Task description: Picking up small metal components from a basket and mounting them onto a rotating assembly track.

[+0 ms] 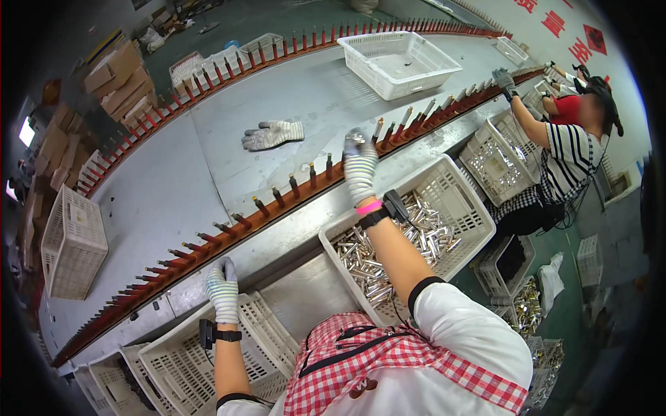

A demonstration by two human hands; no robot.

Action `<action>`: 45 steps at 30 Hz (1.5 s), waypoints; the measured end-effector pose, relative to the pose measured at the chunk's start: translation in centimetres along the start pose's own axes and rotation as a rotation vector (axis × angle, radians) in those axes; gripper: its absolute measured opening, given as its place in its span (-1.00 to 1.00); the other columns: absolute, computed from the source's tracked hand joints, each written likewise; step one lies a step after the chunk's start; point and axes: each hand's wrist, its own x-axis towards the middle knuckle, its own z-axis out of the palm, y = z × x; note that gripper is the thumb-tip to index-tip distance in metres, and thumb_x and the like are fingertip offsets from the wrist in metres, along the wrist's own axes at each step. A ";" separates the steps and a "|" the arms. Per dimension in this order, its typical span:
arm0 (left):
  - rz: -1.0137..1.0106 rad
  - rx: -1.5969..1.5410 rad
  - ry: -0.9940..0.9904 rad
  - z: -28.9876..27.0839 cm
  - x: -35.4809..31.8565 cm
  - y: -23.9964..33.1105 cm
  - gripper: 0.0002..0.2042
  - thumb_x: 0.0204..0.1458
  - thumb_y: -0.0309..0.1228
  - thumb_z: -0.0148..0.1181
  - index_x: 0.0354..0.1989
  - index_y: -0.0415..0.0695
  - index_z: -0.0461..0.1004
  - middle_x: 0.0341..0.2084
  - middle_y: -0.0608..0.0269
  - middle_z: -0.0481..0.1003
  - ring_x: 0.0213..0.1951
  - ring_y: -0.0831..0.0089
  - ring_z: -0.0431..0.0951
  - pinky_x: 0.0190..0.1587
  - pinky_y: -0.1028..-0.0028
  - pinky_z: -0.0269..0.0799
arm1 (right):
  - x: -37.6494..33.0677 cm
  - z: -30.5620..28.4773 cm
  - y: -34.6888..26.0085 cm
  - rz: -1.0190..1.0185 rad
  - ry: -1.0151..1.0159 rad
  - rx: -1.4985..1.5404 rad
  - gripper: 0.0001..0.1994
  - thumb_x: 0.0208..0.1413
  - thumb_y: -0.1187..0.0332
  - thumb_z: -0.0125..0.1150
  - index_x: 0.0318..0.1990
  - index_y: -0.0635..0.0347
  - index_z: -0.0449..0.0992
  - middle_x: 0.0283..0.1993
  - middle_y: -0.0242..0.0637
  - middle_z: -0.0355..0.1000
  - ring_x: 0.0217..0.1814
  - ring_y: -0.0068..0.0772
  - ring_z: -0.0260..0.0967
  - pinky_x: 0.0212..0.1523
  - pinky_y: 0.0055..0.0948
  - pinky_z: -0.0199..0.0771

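My right hand (360,165), in a striped glove, is raised over the orange conveyor strip of upright pegs (277,201) and pinches a small silver tube at a peg near the strip's middle. Pegs to its right carry silver tubes (404,118); those to its left stand bare. My left hand (223,288), also gloved, rests with curled fingers on the metal ledge below the strip, holding nothing I can see. A white basket (454,184) full of silver tubes (388,253) sits under my right forearm.
A loose striped glove (272,134) lies on the grey table. A white basket (397,62) stands farther back, with more baskets at the left (72,243) and bottom (180,353). To the right, another person (569,149) in a striped shirt works at the strip. Cardboard boxes (121,80) are stacked upper left.
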 end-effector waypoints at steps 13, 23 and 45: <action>-0.022 0.008 -0.006 -0.1 -0.1 -2.0 -0.76 0.17 -0.32 0.05 -0.21 -0.22 0.57 -0.33 -0.07 0.57 -0.27 0.02 0.58 -0.16 0.24 0.45 | 1.8 -0.4 2.3 -0.010 -0.065 -0.290 -0.75 0.08 0.54 0.26 -0.05 0.27 0.52 -0.17 -0.37 0.51 -0.17 -0.57 0.41 -0.05 -0.52 0.45; 0.012 0.044 -0.010 0.2 0.5 -1.4 -0.76 0.17 -0.32 0.05 -0.21 -0.21 0.57 -0.35 -0.10 0.56 -0.28 -0.03 0.57 -0.19 0.22 0.45 | 5.2 -4.1 3.6 -0.514 -0.064 -0.440 -0.66 -0.03 0.63 0.22 -0.04 0.21 0.53 0.11 -0.20 0.38 0.04 -0.38 0.40 0.05 -0.53 0.46; -0.042 -0.012 0.006 -0.7 -0.6 -4.3 -0.73 0.20 -0.28 0.04 -0.20 -0.23 0.57 -0.32 -0.11 0.57 -0.27 -0.02 0.57 -0.18 0.22 0.45 | -2.1 -6.4 -6.8 0.074 -0.463 -0.354 -0.45 0.13 0.33 0.23 0.26 0.31 0.26 0.33 0.02 0.22 0.37 -0.16 0.16 0.35 -0.28 0.15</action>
